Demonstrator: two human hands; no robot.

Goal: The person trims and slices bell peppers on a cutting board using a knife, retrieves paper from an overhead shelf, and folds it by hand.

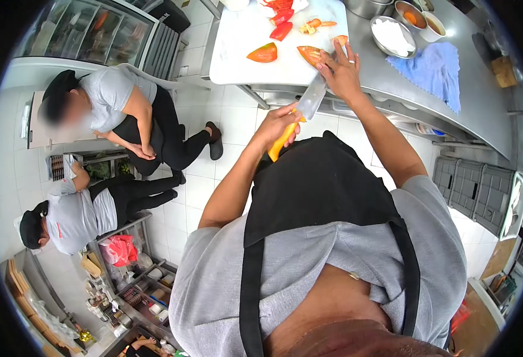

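My left hand (279, 128) is wrapped round the yellow handle of a kitchen knife (314, 98), its blade pointing up toward the board. At the edge of a white cutting board (237, 59), my right hand (340, 74) has its fingers spread over cut red-orange bell pepper. One pepper piece (308, 55) lies at the fingertips, and another piece (340, 40) is partly covered by them. The blade tip is close to my right palm, under the pepper. A larger pepper piece (262, 53) rests apart on the left, with red pieces (281, 31) farther back.
Pepper trimmings (309, 28) lie on the board. To the right stand a metal bowl with white contents (393, 37), smaller bowls (410, 16) and a blue cloth (431, 71). Two people, one seated (118, 101) and one nearby (80, 214), are at the left. Grey crates (470, 190) stand right.
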